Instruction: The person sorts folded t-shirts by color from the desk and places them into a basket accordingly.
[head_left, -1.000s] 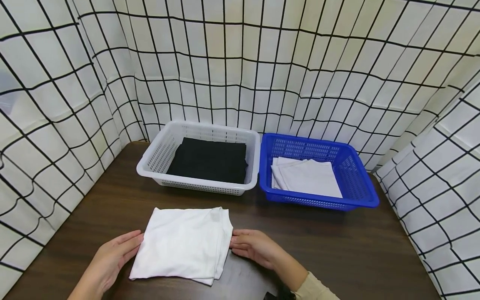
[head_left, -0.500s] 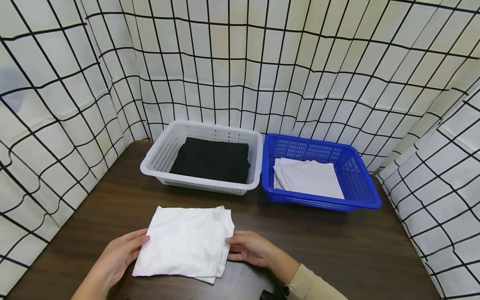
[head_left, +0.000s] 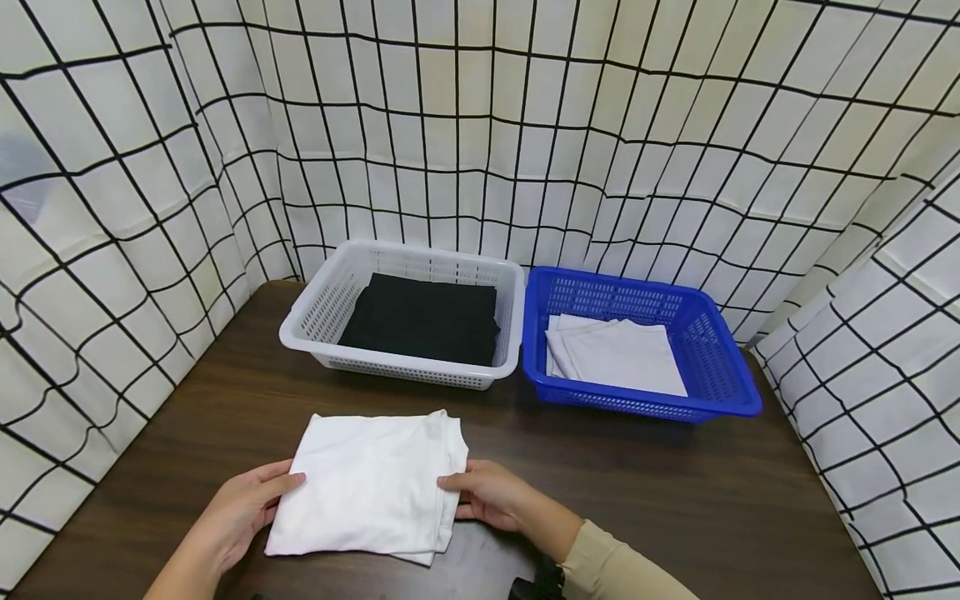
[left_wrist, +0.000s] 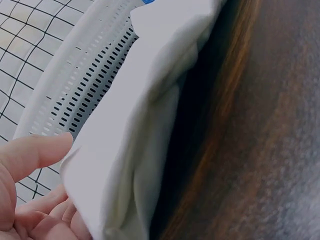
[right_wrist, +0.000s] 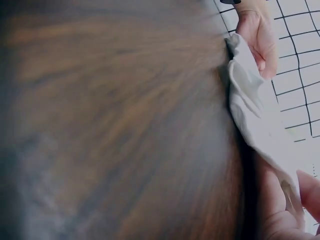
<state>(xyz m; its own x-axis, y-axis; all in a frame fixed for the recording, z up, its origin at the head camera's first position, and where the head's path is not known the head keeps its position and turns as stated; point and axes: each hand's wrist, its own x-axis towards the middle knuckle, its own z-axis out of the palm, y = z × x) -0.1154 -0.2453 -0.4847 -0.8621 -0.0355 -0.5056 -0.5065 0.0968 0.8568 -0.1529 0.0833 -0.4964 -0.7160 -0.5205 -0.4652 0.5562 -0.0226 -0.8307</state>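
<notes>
A folded white cloth (head_left: 367, 483), perhaps a garment, lies at the front of the dark table. Its left edge is pinched by my left hand (head_left: 242, 512), the thumb on top and the fingers at the edge and below. At the right edge my right hand (head_left: 498, 498) grips the cloth, with its thumb on the upper face and fingers underneath. The right wrist view shows the cloth's edge (right_wrist: 260, 125) running between both hands, with a dark shadow along it. In the left wrist view the folded layers (left_wrist: 140, 145) show along the near side.
Behind the cloth stands a white basket (head_left: 405, 367) with folded black cloth (head_left: 423, 321) in it. Right of it, a blue basket (head_left: 720, 358) holds folded white cloth (head_left: 622, 354). Grid-patterned white curtains (head_left: 465, 125) enclose the brown table (head_left: 637, 500) at the back and sides.
Both thumbs have moved further onto the cloth, the right one most. The fingers now grip its two sides, where earlier they only touched the edges. Both baskets stay put.
</notes>
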